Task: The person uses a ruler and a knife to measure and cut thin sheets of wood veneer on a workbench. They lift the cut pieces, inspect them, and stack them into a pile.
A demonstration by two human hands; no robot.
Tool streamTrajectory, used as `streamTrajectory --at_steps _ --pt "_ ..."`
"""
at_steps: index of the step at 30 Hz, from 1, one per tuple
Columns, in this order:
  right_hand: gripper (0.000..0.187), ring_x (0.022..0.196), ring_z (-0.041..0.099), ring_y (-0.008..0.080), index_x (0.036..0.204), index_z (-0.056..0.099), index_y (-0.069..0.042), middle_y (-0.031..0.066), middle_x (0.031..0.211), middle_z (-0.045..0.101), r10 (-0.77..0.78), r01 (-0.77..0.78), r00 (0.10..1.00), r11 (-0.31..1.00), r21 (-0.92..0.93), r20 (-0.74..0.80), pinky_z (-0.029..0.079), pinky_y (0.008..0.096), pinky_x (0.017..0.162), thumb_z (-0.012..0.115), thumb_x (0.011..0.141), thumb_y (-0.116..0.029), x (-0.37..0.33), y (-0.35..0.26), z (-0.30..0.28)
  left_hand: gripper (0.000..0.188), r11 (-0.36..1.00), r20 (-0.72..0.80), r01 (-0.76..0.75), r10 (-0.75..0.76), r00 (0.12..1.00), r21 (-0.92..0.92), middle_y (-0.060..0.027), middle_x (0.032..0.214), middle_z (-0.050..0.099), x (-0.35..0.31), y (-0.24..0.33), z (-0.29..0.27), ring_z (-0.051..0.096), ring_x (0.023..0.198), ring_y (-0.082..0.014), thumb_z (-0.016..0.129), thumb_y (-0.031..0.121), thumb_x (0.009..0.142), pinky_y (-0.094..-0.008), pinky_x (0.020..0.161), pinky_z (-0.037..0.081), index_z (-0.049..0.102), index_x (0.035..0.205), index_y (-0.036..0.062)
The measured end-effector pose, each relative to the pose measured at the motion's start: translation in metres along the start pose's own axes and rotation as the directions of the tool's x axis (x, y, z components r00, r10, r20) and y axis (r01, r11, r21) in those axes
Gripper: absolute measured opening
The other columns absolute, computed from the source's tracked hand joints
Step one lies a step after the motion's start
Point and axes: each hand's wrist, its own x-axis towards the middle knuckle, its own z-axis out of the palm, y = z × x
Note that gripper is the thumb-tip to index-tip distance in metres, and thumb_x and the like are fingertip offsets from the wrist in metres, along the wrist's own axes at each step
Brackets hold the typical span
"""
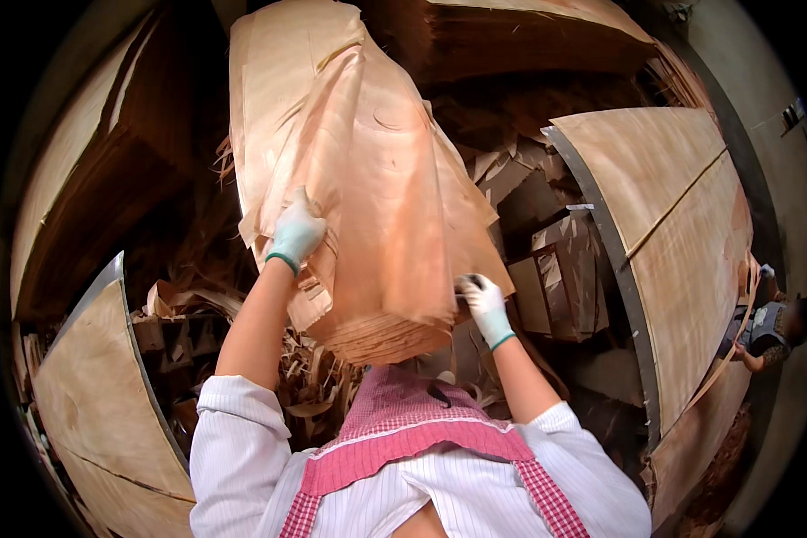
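A tall stack of thin wood veneer sheets stands in front of me, its top sheets wavy and creased. My left hand, in a white glove with a green cuff, is closed on a raised fold at the left side of the top veneer. Small torn veneer pieces hang just below it. By the stack's near right corner is my right hand, gloved the same way, fingers curled. A small dark thing shows at its fingertips; its kind cannot be made out.
Veneer-topped boards with dark edges flank me at the right and lower left. More veneer piles stand far left and at the back. Scrap strips litter the space below. At far right is another person.
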Motion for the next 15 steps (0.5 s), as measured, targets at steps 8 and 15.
streamTrajectory --at_steps 8,15 --pt "0.02 0.058 0.051 0.011 0.1 0.058 -0.009 0.0026 0.089 0.062 0.72 -0.483 0.677 0.279 0.83 0.152 0.034 0.0217 0.042 0.044 0.098 -0.022 -0.017 0.091 -0.033 0.079 0.998 -0.028 -0.045 0.046 0.999 0.053 -0.0284 0.109 0.062 0.002 -0.001 0.027 0.059 0.105 -0.0424 0.062 0.018 0.072 -0.0426 0.092 0.046 0.029 0.142 0.0029" --pt "0.023 0.066 0.061 0.0087 0.097 0.061 -0.013 0.0001 0.086 0.066 0.266 -0.269 0.93 0.022 0.963 0.253 0.035 0.0193 0.039 0.042 0.096 -0.025 -0.039 0.041 -0.023 0.079 0.991 -0.038 -0.115 0.117 0.992 0.068 -0.0246 0.105 0.064 0.009 -0.014 0.031 0.062 0.1 -0.0387 0.064 0.017 0.069 -0.0413 0.084 0.05 0.031 0.139 0.0012"
